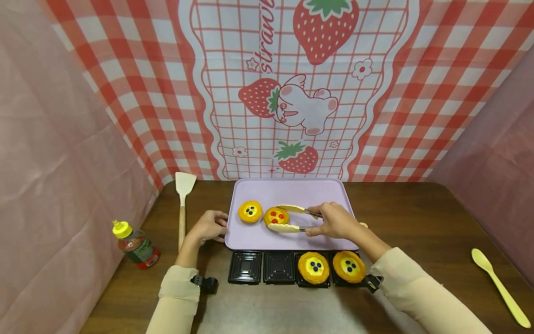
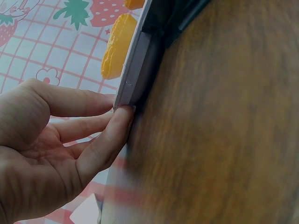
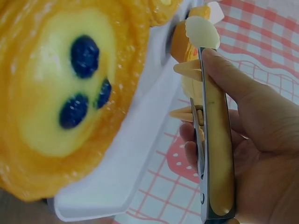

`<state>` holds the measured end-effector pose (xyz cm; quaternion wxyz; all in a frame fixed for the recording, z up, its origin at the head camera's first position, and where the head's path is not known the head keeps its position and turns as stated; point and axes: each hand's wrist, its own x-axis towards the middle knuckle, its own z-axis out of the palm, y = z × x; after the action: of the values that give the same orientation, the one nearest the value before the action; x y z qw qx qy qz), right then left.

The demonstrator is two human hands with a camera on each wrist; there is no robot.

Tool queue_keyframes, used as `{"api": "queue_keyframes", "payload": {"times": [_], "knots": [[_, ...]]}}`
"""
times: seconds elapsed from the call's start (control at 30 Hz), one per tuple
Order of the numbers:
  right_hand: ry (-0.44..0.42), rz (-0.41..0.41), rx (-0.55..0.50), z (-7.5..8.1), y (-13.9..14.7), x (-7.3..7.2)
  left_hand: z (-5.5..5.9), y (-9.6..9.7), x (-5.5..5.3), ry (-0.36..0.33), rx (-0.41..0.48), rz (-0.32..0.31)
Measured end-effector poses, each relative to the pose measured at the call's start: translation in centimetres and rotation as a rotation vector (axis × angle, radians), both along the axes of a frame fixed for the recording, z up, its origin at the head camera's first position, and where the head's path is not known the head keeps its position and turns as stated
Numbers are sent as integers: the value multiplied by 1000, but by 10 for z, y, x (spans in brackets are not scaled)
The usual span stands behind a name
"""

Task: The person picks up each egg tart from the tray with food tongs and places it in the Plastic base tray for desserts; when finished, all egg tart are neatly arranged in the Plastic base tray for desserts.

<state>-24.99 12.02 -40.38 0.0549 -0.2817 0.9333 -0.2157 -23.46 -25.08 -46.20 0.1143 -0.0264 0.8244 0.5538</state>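
The backdrop cloth (image 1: 292, 88) carries printed strawberries, a small winged animal, and sideways script that begins "straw" before the frame cuts it off; the label on the bottle (image 1: 135, 245) is too small to read. The right hand (image 1: 335, 221) grips the tongs (image 1: 292, 219), thumb along one arm and fingers curled under the other, with the tips set either side of the red-dotted tart (image 1: 276, 216) on the lilac tray (image 1: 292, 192). A blue-dotted tart (image 1: 250, 211) lies just beside it, nearer the tray's left edge. The left hand (image 1: 208, 226) pinches that left edge, thumb beneath and fingertips on the rim. Against the tray's near edge sits a row of black moulds (image 1: 263, 267): the two left ones are bare, the two right ones hold tarts. The tray's back half is open. A spatula (image 1: 183, 204) lies left of the tray, and a spoon (image 1: 498, 285) lies well apart at the table's (image 1: 417, 208) right edge.
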Motion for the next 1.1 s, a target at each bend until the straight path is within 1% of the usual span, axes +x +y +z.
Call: {"api": "queue_keyframes", "payload": {"times": [0.17, 0.33, 0.53, 0.8, 0.97, 1.1], "knots": [[-1, 0, 6, 7, 3, 4, -1, 0, 0, -8, 11, 2], [36, 36, 11, 18, 8, 14, -2, -1, 0, 2, 7, 1], [69, 73, -8, 24, 17, 32, -4, -3, -2, 3, -1, 4], [89, 84, -1, 32, 31, 59, -3, -3, -2, -4, -3, 2], [99, 99, -12, 36, 38, 72, -2, -2, -1, -10, -10, 0], [86, 111, -38, 36, 41, 78, 0, -1, -1, -15, -13, 0]]}}
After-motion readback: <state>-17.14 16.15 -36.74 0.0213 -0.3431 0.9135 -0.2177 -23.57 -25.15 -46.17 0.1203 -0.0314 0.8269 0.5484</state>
